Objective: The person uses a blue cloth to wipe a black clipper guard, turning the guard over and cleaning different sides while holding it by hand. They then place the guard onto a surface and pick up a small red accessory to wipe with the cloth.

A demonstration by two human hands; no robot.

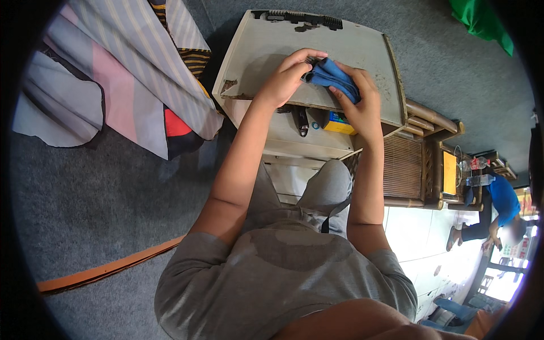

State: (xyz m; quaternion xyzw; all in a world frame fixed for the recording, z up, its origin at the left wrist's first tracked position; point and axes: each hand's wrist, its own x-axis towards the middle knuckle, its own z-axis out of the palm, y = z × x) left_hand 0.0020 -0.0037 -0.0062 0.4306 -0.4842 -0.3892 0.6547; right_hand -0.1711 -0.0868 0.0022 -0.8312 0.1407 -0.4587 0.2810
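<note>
A folded blue cloth (333, 78) is held above the worn white cabinet top (276, 42). My right hand (361, 91) grips the cloth's right side, with fingers over its upper edge and the thumb below. My left hand (291, 76) pinches a small dark object (309, 70) at the cloth's left end; its kind is partly hidden by fingers and cloth. Black clipper guard combs (306, 19) lie in a row along the far edge of the cabinet top. On the shelf beneath are a dark hair clipper (301, 121) and a yellow and blue box (340, 123).
Striped barber capes (127, 72) hang at the left. Bamboo benches (403, 170) stand at the right, with a yellow item (449, 173) and plastic bottles (480, 180). A person in blue (505, 199) sits beyond them. Green fabric (484, 23) hangs at the upper right.
</note>
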